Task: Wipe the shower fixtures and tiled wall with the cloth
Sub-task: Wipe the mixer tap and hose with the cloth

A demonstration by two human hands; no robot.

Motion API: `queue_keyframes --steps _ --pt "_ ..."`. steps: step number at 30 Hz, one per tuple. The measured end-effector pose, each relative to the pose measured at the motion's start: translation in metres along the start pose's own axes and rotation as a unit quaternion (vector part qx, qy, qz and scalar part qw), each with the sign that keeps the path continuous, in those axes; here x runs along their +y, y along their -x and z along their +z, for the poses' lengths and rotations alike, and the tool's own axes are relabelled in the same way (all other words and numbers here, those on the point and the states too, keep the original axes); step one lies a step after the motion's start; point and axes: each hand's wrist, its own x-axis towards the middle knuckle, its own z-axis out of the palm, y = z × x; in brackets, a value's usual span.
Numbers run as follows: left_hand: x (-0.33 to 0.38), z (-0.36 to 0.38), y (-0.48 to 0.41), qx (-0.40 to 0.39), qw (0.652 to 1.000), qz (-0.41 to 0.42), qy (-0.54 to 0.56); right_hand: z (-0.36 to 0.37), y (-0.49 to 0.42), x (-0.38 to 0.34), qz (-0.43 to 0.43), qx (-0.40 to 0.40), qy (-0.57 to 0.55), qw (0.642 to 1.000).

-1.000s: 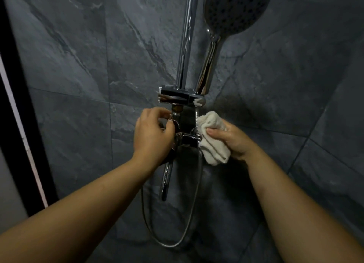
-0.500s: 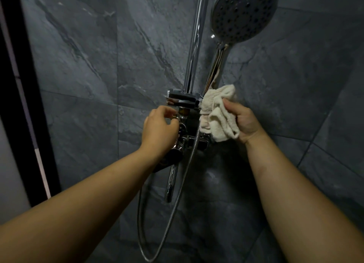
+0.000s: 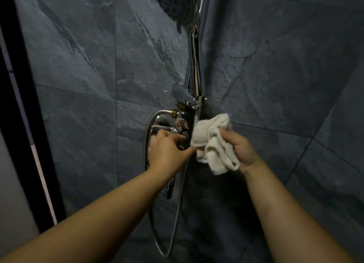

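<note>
The picture is dim. The dark tiled wall (image 3: 74,69) takes little light. The pale cloth (image 3: 212,144) is the brightest thing, and the arms (image 3: 110,213) show a warm brown, lit from the camera's side. Small hard glints sit on the chrome rail (image 3: 199,69) and the tap (image 3: 167,128). A deep shadow lies on the wall below the cloth. The shower head (image 3: 177,4) at the top edge is soft and smeared, and the black frame (image 3: 21,109) at the left edge is blurred. Tile joints bend toward the right edge.
</note>
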Motion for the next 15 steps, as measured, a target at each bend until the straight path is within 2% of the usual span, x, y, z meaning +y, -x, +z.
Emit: queue_keyframes --steps 2,10,15 --pt "0.004 0.003 -0.001 -0.002 0.999 0.009 -0.036 0.001 0.003 0.009 0.012 0.006 0.014 1.000" --pt "-0.006 -0.014 0.000 -0.004 0.990 0.100 -0.100 0.010 0.018 0.005 0.011 -0.049 -0.002 0.999" --pt "-0.014 -0.030 -0.003 0.096 0.978 0.155 -0.101 0.006 0.015 0.017 0.000 -0.046 0.013 0.999"
